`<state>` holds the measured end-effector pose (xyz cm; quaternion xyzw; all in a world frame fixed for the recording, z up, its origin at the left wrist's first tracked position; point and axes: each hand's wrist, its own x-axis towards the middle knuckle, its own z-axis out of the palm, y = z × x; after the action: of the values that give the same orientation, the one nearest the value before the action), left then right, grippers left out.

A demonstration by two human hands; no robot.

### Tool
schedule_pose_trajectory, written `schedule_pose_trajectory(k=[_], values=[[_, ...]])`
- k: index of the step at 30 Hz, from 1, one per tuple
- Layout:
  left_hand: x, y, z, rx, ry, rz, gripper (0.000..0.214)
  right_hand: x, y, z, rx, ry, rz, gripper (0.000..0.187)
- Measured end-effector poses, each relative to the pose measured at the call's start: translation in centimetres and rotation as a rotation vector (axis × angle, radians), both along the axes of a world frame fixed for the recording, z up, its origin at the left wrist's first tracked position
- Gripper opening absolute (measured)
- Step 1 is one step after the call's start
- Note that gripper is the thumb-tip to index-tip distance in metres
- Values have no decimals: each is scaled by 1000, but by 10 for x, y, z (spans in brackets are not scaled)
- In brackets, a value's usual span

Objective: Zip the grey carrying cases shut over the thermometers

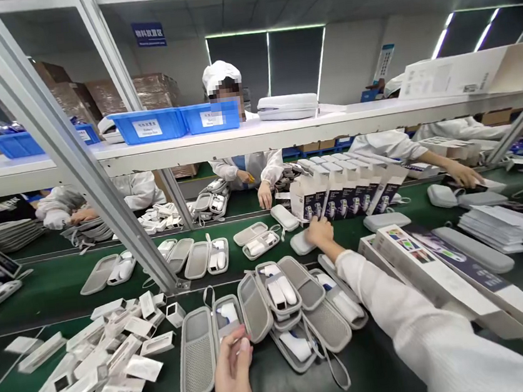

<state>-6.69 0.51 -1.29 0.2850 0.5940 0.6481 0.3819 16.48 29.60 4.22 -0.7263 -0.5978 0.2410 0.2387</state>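
Observation:
My left hand (235, 375) is at the near end of an open grey zip case (196, 354), its thumb and fingers curled together over the case's edge. A white and blue handheld device (228, 313) lies in that case; my fingers hide its lower part. My right arm reaches across to the green belt, where my right hand (320, 233) grips the right end of a closed grey zip case (301, 243). Between my arms several open cases (279, 288) with white devices and small white boxes lie overlapped, a wrist strap (339, 373) hanging from one.
Small white boxes (104, 352) are heaped at left. Printed cartons (344, 196) stand behind my right hand; long flat cartons (440, 270) lie at right. A metal post (72, 154) and a shelf (255, 136) with blue bins (150, 127) cross ahead. Co-workers' hands (264, 194) work beyond.

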Motion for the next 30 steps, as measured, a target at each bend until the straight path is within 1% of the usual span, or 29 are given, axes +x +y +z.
schedule_pose_trajectory(k=[2, 4, 5, 6, 8, 11, 13, 15, 16, 17, 19, 20, 21, 23, 24, 25, 26, 28, 30], values=[[0, 3, -7, -7, -8, 14, 51, -18, -5, -9, 31, -63, 179, 38], [0, 5, -12, -10, 3, 3, 49, -37, -12, -16, 24, -90, 391, 29], [-1, 6, -13, -7, 19, -5, 49, -45, -16, -19, 17, -96, 481, 27], [-2, 7, -15, -4, 40, -11, 48, -51, -20, -22, 15, -101, 555, 29], [-4, 7, -17, -3, 85, -24, 47, -59, -26, -23, 32, -120, 653, 36], [-9, 8, -24, -21, 165, -109, 46, -60, -28, -22, 52, -165, 735, 37], [-12, 8, -31, -28, 241, -175, 46, -56, -26, -22, 42, -200, 743, 39], [-13, 8, -39, -42, 308, -192, 47, -48, -25, -26, 22, -247, 701, 42], [-12, 9, -42, -61, 309, -191, 49, -43, -26, -28, 8, -271, 671, 43], [-11, 9, -45, -80, 274, -195, 53, -38, -28, -32, -4, -293, 644, 41], [-7, 9, -45, -79, 118, -178, 59, -26, -35, -38, -17, -314, 611, 31], [-4, 10, -43, -34, 13, -146, 59, -21, -40, -41, -8, -311, 601, 26], [-1, 12, -39, 45, -97, -106, 58, -17, -46, -42, 11, -300, 592, 25], [6, 19, -26, 237, -279, -39, 52, -13, -59, -40, 64, -267, 575, 31], [9, 25, -19, 313, -334, -35, 50, -13, -66, -37, 97, -243, 568, 35], [13, 31, -12, 354, -350, -41, 49, -14, -74, -32, 138, -207, 564, 37], [16, 39, -7, 355, -331, -47, 49, -17, -81, -27, 188, -161, 562, 38], [21, 55, 0, 287, -223, -3, 47, -23, -93, -16, 300, -79, 561, 37], [23, 69, -2, 231, -152, 50, 45, -27, -101, -8, 360, -111, 544, 36]])
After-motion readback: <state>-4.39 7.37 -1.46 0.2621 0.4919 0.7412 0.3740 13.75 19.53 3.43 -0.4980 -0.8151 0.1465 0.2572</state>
